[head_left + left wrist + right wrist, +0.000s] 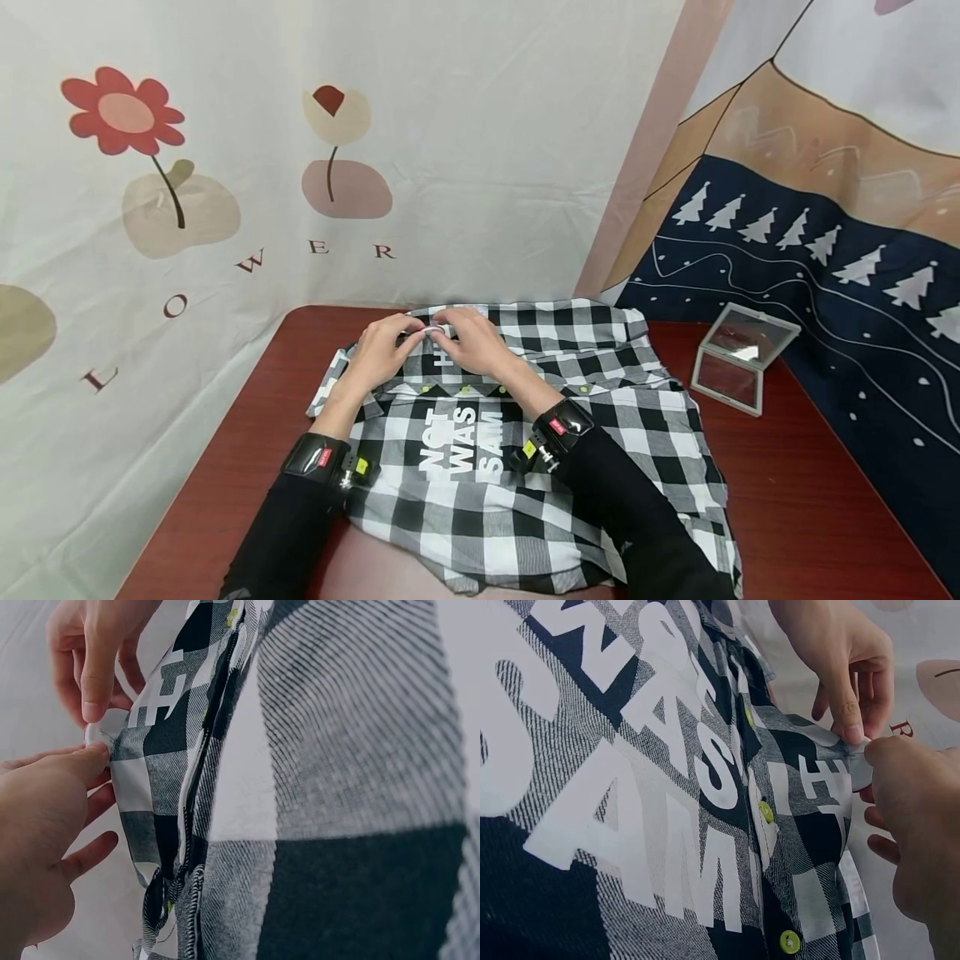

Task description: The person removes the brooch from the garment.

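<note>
black sleeves with a strapped wrist camera on each arm reach forward over the checked shirt [540, 467], a black-and-white plaid spread flat across the dark red table [825, 517] with white block lettering down its middle. both hands meet at the shirt's far edge, close to the flower-printed backdrop [225, 167]. the left hand [378, 350] has its fingers curled, thumb and forefinger pinching a small white tab of cloth at that edge; the right hand [472, 340] lies just beside it, fingertips touching, and pinches the same edge from the other side. off to the right, well apart from the shirt, a small hinged mirror case [738, 358] stands open on the table, nothing to be seen inside it. the right wrist view shows what the head view barely does: yellow-green buttons [766, 811] running along the placket beside the lettering, and the pinch itself close up. the left wrist view shows the edge standing up in a fold between the two hands, weave filling most of the picture.
</note>
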A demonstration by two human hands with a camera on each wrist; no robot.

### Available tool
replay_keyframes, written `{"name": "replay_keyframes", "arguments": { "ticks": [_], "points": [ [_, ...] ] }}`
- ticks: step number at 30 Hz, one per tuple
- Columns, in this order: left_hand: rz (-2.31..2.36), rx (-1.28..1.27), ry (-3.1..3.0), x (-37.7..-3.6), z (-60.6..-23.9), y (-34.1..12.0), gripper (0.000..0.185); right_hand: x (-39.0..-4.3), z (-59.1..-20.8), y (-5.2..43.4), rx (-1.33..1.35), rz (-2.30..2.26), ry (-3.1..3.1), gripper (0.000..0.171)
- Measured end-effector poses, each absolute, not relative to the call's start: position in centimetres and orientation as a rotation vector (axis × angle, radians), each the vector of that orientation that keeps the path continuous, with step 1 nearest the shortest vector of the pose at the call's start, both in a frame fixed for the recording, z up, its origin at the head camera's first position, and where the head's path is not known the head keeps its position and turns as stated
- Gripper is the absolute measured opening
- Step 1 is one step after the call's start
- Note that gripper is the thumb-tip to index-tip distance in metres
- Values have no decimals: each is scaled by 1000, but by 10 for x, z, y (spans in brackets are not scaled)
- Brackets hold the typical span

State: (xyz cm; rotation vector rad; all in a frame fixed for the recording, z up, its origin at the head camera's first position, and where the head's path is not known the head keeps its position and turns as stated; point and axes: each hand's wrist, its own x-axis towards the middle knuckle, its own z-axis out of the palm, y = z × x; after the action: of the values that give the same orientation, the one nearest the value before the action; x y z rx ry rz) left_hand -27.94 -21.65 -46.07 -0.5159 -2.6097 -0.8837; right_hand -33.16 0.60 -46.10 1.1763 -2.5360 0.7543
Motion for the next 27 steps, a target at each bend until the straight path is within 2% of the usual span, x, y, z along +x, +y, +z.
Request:
{"name": "replay_keyframes", "arguments": {
  "ticks": [8,27],
  "points": [
    [-772,-551,-2591,-278,-459,-214,16,-332,-460,5,1207,572,-2475,22],
    [-719,-576,-2567,-277,-459,-213,16,-331,-459,5,1222,573,-2377,17]
  ]
}}
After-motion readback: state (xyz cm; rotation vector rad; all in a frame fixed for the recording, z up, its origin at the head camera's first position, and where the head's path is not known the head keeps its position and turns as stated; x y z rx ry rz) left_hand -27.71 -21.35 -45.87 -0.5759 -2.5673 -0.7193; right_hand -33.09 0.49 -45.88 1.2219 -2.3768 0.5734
